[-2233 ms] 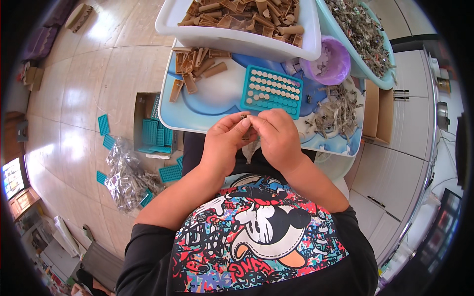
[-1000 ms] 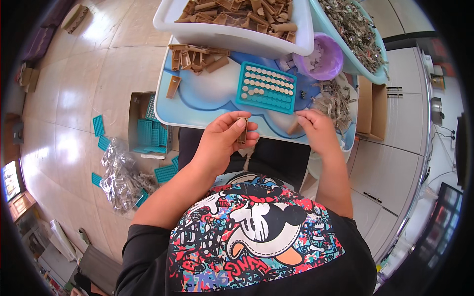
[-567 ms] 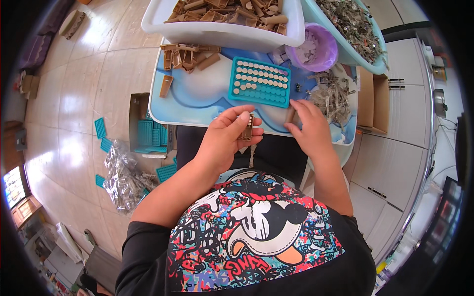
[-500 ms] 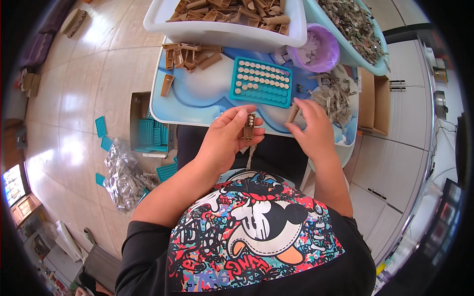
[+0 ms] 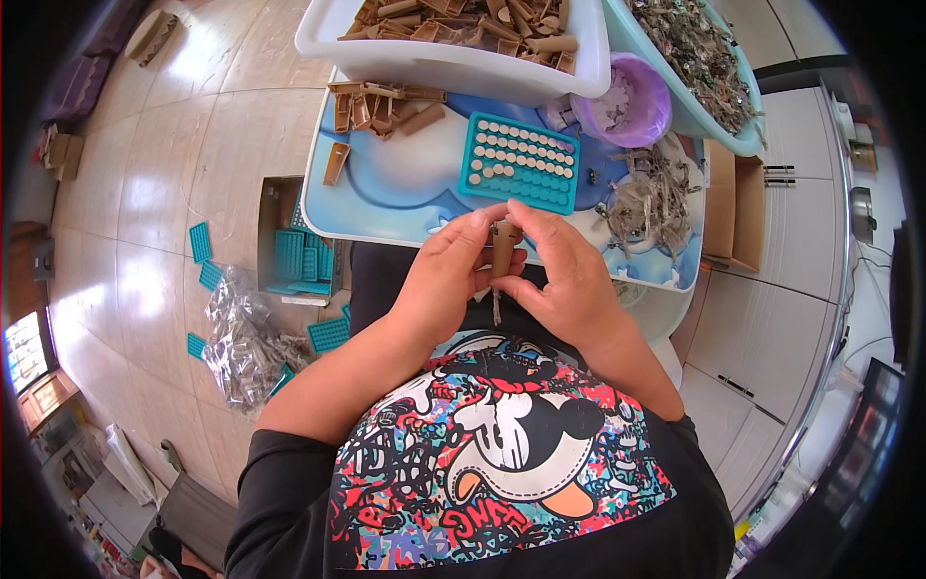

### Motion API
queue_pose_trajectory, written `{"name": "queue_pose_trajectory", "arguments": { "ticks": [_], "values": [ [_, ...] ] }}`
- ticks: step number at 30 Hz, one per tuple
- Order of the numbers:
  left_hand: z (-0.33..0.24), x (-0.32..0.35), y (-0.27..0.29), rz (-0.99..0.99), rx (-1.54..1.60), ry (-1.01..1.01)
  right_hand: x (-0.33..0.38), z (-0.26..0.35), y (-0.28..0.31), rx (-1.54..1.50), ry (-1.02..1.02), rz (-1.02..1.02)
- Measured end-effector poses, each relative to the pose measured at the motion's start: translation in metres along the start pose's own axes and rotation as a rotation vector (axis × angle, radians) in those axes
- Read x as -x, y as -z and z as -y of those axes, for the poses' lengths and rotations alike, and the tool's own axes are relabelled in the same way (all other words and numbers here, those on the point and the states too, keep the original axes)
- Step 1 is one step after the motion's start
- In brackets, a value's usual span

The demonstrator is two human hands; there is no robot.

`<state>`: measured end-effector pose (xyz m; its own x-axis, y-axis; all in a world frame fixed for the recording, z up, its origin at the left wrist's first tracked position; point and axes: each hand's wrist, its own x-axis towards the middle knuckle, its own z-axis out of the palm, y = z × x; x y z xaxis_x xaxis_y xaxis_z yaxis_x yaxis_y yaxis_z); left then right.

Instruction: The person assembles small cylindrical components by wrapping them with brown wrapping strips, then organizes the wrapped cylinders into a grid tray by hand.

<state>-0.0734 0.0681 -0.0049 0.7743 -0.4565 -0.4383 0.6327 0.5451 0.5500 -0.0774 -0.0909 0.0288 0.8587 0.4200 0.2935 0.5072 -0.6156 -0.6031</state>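
Note:
In front of my chest, my left hand (image 5: pixel 434 280) grips a small brown plastic housing whose open side held a small board in the earlier frame. My right hand (image 5: pixel 564 280) pinches a brown plastic cover (image 5: pixel 503 249), which now lies over that housing between both hands. Fingers hide most of the housing, and whether the two parts are locked together cannot be seen. A thin greyish cable (image 5: pixel 497 307) dangles below them. Just beyond my hands, a teal tray (image 5: pixel 540 184) on the table carries rows of white round discs, with some bare cells at its near side.
A white bin (image 5: pixel 453 69) of brown plastic parts stands at the back, with loose brown parts (image 5: pixel 376 108) before it. To the right are a purple tub (image 5: pixel 656 106), a heap of grey cables (image 5: pixel 651 207) and a light teal basin (image 5: pixel 757 116). Teal trays (image 5: pixel 294 261) fill a floor box.
My right hand has come left from the table's edge to my left hand, bringing the brown cover onto the housing. The board inside is now covered. The view has shifted slightly.

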Motion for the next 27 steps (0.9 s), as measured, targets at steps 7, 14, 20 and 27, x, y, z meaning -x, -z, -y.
{"name": "queue_pose_trajectory", "arguments": {
  "ticks": [7, 14, 20, 27],
  "values": [
    [-0.001, 0.003, -0.006, -0.026, -0.112, -0.017, 0.002, -0.001, 0.0, 0.006, 0.003, -0.009],
    [0.0, 0.001, -0.008, -0.03, -0.119, -0.036, 0.006, -0.004, -0.001, 0.015, 0.002, -0.04],
    [0.005, 0.001, -0.006, -0.043, -0.272, -0.089, 0.005, -0.012, 0.007, -0.148, -0.103, -0.007],
    [-0.001, 0.008, -0.011, -0.01, -0.767, -0.384, 0.006, -0.023, 0.009, -0.413, -0.199, -0.055]
  ]
}}
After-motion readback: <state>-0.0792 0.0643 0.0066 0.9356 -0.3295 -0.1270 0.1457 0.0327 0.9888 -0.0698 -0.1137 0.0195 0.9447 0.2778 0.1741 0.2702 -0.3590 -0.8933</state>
